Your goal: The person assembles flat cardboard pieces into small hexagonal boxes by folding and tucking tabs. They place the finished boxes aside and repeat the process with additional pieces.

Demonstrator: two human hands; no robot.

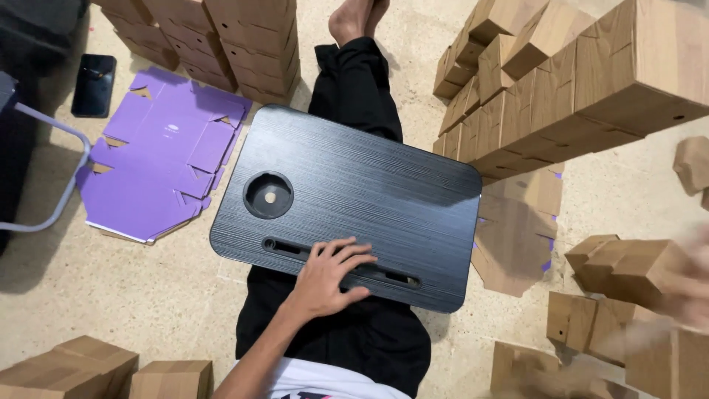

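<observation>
A: Biggest thing first?

B: Black lap tray [369, 185], laid across the legs in black trousers [362, 89], long axis running upper left to lower right. Round cup recess [268, 195] sunk at its left end; long slot [295, 250] cut along the near edge.

A: Hands w/ respect to it?

B: Left hand [330, 275] is laid flat on the tray's near edge, over the slot, fingers spread, nothing pinched. Right hand [694, 284] is seen only as a blur at the far right, against a folded brown box [628, 267], well apart from the tray. Fingers there can't be told. So the left is much the nearer to the tray.

A: Packages?

B: Brown cartons stacked top right [583, 81] and top left [255, 44]; more at bottom left [74, 366]. Flat purple box blanks [159, 162] are piled left of the tray, a small oval mark printed on the top sheet. Flat blanks, brown side up [517, 229], lie just right of it, purple showing at the edges.

A: Small stuff?

B: Dark phone [94, 84] on the floor, top left.
</observation>
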